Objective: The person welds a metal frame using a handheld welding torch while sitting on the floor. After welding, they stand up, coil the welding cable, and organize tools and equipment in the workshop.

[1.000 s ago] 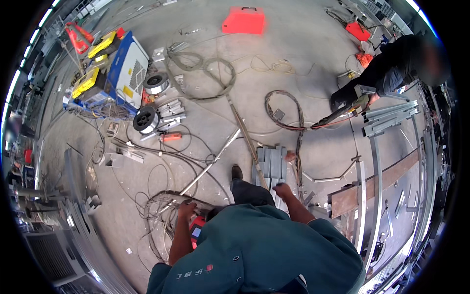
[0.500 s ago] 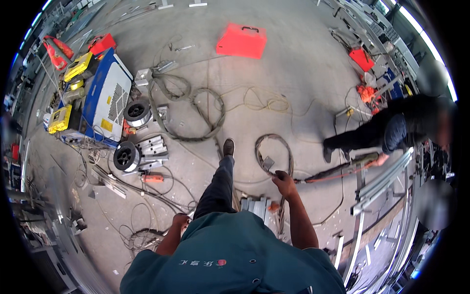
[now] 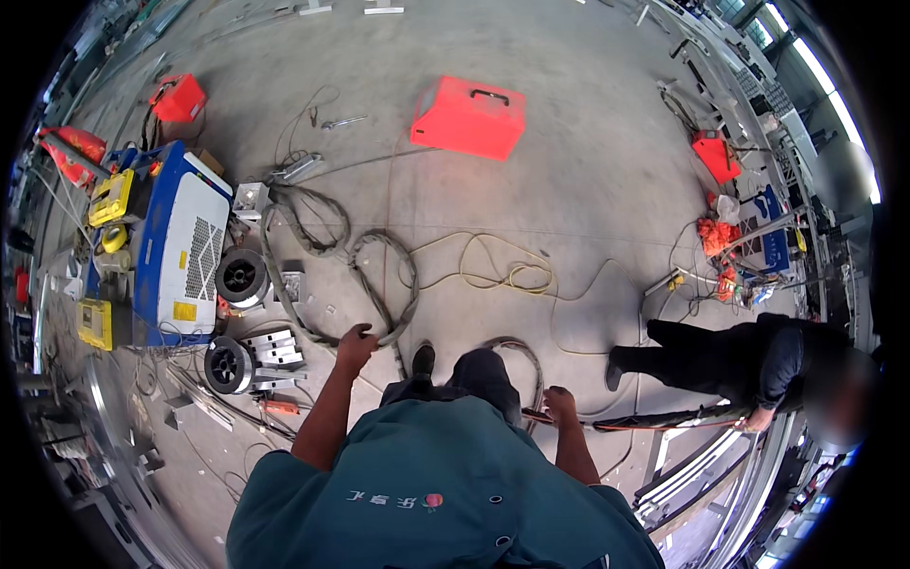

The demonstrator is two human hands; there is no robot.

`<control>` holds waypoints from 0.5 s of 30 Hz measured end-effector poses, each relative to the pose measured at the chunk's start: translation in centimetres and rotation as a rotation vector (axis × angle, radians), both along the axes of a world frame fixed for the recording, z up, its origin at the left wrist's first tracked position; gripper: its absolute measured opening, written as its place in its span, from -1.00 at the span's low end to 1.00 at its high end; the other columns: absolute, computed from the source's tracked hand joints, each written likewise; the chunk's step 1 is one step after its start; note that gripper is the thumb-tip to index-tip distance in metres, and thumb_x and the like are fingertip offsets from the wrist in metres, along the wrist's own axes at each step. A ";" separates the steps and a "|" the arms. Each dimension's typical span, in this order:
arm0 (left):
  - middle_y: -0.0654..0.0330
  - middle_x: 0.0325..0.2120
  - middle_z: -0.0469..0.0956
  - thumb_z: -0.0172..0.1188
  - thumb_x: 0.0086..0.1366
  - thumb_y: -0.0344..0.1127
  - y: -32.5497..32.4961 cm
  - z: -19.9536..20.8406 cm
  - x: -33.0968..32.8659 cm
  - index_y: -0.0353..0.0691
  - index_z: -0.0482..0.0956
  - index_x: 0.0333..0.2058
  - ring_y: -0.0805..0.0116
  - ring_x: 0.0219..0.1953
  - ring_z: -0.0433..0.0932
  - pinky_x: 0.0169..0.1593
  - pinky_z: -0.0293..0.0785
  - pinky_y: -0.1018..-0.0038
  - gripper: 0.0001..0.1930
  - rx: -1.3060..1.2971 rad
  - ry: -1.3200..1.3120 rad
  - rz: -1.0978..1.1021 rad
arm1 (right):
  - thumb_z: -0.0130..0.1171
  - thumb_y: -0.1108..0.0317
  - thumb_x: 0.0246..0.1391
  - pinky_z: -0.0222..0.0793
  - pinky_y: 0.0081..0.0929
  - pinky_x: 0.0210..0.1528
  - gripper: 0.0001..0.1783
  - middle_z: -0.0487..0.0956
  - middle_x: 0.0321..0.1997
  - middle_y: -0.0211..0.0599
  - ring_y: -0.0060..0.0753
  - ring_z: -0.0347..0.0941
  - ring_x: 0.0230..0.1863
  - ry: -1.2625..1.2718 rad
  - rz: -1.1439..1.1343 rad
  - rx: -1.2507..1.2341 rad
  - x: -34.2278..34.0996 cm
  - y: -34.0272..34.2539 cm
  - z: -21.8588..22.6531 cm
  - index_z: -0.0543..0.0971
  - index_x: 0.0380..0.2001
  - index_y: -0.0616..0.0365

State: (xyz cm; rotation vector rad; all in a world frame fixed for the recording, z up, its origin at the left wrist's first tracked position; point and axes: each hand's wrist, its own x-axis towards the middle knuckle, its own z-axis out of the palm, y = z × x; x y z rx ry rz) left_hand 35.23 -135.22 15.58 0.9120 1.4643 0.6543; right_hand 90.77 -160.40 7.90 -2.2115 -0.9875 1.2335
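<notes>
Stride forward since the earlier frames: left hand [image 3: 354,345] now swings free, loosely curled, empty; right hand [image 3: 559,403] at centre, grip pinching red-tipped cable [image 3: 664,420].

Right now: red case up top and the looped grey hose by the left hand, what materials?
Red case: likely moulded plastic, uniform matte red with rounded edges and a dark handle. Grey hose near the left hand: probably rubber or plastic sheathing, since it bends in loose loops, dull finish.
</notes>
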 end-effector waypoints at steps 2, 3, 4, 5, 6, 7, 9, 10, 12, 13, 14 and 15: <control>0.04 -0.35 0.69 0.19 0.14 -0.27 3.8 -1.1 1.1 -0.41 0.49 0.14 0.36 -0.39 0.65 -0.32 0.55 0.44 -0.43 0.010 -0.008 0.056 | 0.20 0.26 0.10 0.11 -0.54 -0.62 -0.83 0.41 -0.52 -0.44 -0.57 0.25 -0.60 0.053 0.142 0.041 2.2 1.8 -1.6 0.51 -0.49 0.06; 0.04 -0.36 0.69 0.18 0.13 -0.28 5.3 -1.3 1.5 -0.41 0.49 0.14 0.36 -0.39 0.66 -0.31 0.56 0.44 -0.42 -0.019 0.002 0.075 | 0.20 0.26 0.11 0.13 -0.54 -0.60 -0.84 0.41 -0.52 -0.44 -0.56 0.27 -0.58 0.105 0.097 -0.007 3.1 3.0 -1.6 0.52 -0.48 0.06; 0.03 -0.36 0.69 0.18 0.13 -0.28 6.6 -1.8 1.6 -0.42 0.49 0.14 0.35 -0.40 0.66 -0.31 0.56 0.44 -0.42 -0.044 0.025 0.102 | 0.20 0.26 0.12 0.15 -0.55 -0.59 -0.84 0.42 -0.52 -0.45 -0.56 0.29 -0.57 0.218 -0.092 -0.153 2.5 6.4 -0.5 0.52 -0.47 0.06; 0.03 -0.38 0.69 0.18 0.12 -0.29 7.5 -2.8 1.1 -0.41 0.49 0.14 0.34 -0.42 0.65 -0.32 0.56 0.44 -0.42 -0.058 0.105 0.113 | 0.20 0.25 0.12 0.17 -0.56 -0.57 -0.85 0.43 -0.51 -0.45 -0.56 0.31 -0.56 0.351 -0.334 -0.329 -0.1 12.8 4.4 0.53 -0.46 0.06; 0.03 -0.39 0.69 0.17 0.12 -0.29 8.0 -4.2 1.4 -0.40 0.50 0.14 0.33 -0.44 0.65 -0.34 0.56 0.44 -0.42 -0.080 0.157 0.100 | 0.20 0.25 0.13 0.19 -0.56 -0.56 -0.85 0.43 -0.51 -0.46 -0.56 0.32 -0.55 0.350 -0.405 -0.380 -0.3 16.6 6.9 0.53 -0.45 0.06; 0.02 -0.41 0.68 0.17 0.11 -0.30 8.4 -5.6 1.9 -0.39 0.51 0.13 0.33 -0.47 0.64 -0.36 0.55 0.44 -0.43 -0.102 0.208 0.079 | 0.20 0.25 0.13 0.21 -0.57 -0.54 -0.85 0.44 -0.51 -0.46 -0.55 0.34 -0.53 0.334 -0.441 -0.412 0.2 19.8 8.1 0.54 -0.44 0.06; 0.05 -0.49 0.65 0.18 0.13 -0.29 10.1 -7.7 3.0 -0.35 0.55 0.08 0.31 -0.57 0.59 -0.50 0.49 0.40 -0.49 -0.256 0.207 0.164 | 0.21 0.26 0.12 0.29 -0.45 -0.51 -0.85 0.48 -0.48 -0.47 -0.51 0.39 -0.51 0.256 -0.376 -0.353 4.2 25.6 5.8 0.62 -0.30 0.08; 0.10 -0.55 0.59 0.16 0.15 -0.31 9.9 -10.2 2.4 -0.32 0.58 0.01 0.32 -0.61 0.55 -0.57 0.42 0.39 -0.57 -0.358 0.117 0.257 | 0.21 0.24 0.11 0.29 -0.42 -0.52 -0.81 0.49 -0.47 -0.46 -0.49 0.40 -0.51 0.263 -0.290 -0.342 6.6 29.6 5.0 0.63 -0.27 0.10; 0.17 -0.65 0.47 0.11 0.18 -0.38 11.6 -10.7 4.4 -0.28 0.60 -0.10 0.36 -0.67 0.46 -0.67 0.28 0.40 -0.69 -0.530 0.015 0.331 | 0.24 0.21 0.07 0.37 -0.33 -0.47 -0.70 0.56 -0.40 -0.36 -0.41 0.47 -0.45 0.048 -0.066 -0.250 10.1 37.0 3.2 0.65 -0.20 0.17; 0.20 -0.68 0.41 0.09 0.20 -0.42 13.6 -9.2 6.2 -0.25 0.59 -0.13 0.38 -0.69 0.42 -0.70 0.22 0.42 -0.74 -0.587 0.010 0.316 | 0.25 0.19 0.05 0.44 -0.29 -0.41 -0.63 0.62 -0.35 -0.27 -0.34 0.53 -0.39 -0.170 0.077 -0.160 11.8 40.9 2.6 0.65 -0.16 0.22; 0.19 -0.66 0.39 0.05 0.19 -0.48 11.4 -12.8 4.2 -0.23 0.56 -0.12 0.38 -0.70 0.40 -0.70 0.19 0.44 -0.72 -0.557 -0.051 0.209 | 0.26 0.18 0.02 0.48 -0.27 -0.28 -0.55 0.65 -0.26 -0.17 -0.25 0.58 -0.29 -0.196 0.163 -0.105 10.8 46.8 3.2 0.63 -0.08 0.27; 0.18 -0.65 0.40 0.05 0.19 -0.48 12.0 -13.3 5.5 -0.22 0.55 -0.10 0.38 -0.70 0.40 -0.70 0.19 0.44 -0.71 -0.566 -0.048 0.259 | 0.27 0.17 0.00 0.52 -0.25 -0.16 -0.47 0.69 -0.17 -0.06 -0.17 0.62 -0.19 -0.251 0.206 -0.052 10.3 51.9 4.9 0.61 -0.01 0.32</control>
